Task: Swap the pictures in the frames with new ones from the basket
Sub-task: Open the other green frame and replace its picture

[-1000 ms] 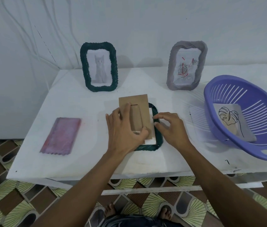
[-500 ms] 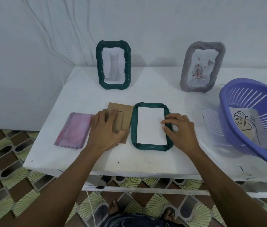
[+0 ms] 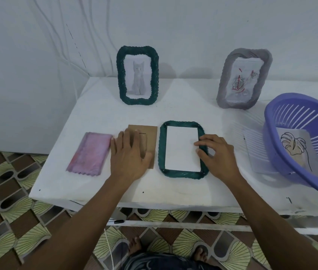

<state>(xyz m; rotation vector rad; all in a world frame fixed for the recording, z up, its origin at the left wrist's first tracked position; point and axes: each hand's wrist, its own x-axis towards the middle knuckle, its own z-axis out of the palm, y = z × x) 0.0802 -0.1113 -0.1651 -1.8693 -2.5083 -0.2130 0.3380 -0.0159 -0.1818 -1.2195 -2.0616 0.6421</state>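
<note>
Green woven frame [image 3: 162, 149] lies face down near the front middle of a white surface [image 3: 173, 114]. A white sheet [image 3: 181, 151] sits in its opening, blank side up. The left hand [image 3: 128, 158] lies flat, fingers spread, on a brown cardboard backing [image 3: 150, 137] just left of the frame. The right hand [image 3: 218, 154] curls over the frame's right rim, and its fingertips [image 3: 198, 143] touch the sheet's right edge. Whether they pinch the paper cannot be told.

A pink cloth [image 3: 91, 152] lies left of the backing. At the back stand an upright green frame [image 3: 121, 75] with a cat picture and a grey frame [image 3: 226, 75] with a rose sketch. A purple basket [image 3: 269, 137] at the right holds a leaf drawing [image 3: 294, 147].

The sheet looks thin, light and easily creased. It is probably best lifted by one edge or corner with a light pinch while the frame is held down. The frame looks stiff and textured, so its rim should be easy to grip.

Open room lies between the lying frame and the basket. The surface's front edge runs close below the frame's bottom rim, so there is little room to slide anything toward the person.
</note>
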